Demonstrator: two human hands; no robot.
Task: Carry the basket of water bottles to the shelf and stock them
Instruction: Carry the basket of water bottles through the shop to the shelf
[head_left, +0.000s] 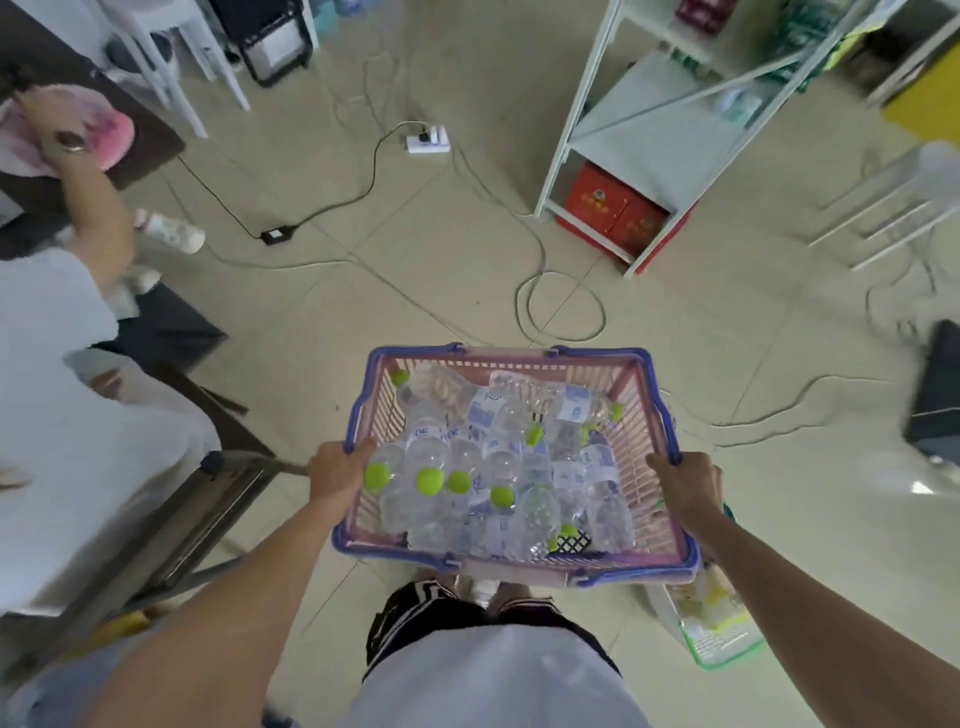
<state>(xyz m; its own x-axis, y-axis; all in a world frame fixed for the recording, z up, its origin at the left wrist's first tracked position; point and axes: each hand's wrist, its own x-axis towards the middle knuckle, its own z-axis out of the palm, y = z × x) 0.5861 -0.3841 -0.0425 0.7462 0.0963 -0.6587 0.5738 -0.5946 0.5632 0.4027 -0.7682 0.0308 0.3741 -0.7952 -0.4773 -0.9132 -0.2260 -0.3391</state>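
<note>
A pink basket (644, 395) with a blue rim hangs in front of my waist, above the tiled floor. It is full of clear water bottles (498, 462) with green caps, lying in a loose pile. My left hand (337, 467) grips the basket's left rim. My right hand (691, 480) grips its right rim. A white metal shelf (670, 124) stands ahead at the upper right, with red boxes on its lowest level and packaged goods higher up.
Cables (561, 306) loop over the floor between me and the shelf, and a white power strip (428, 141) lies beyond them. A person in white sits on a chair at the left. A white stool (893, 202) stands at the right. A green-rimmed bin (717, 629) is by my right leg.
</note>
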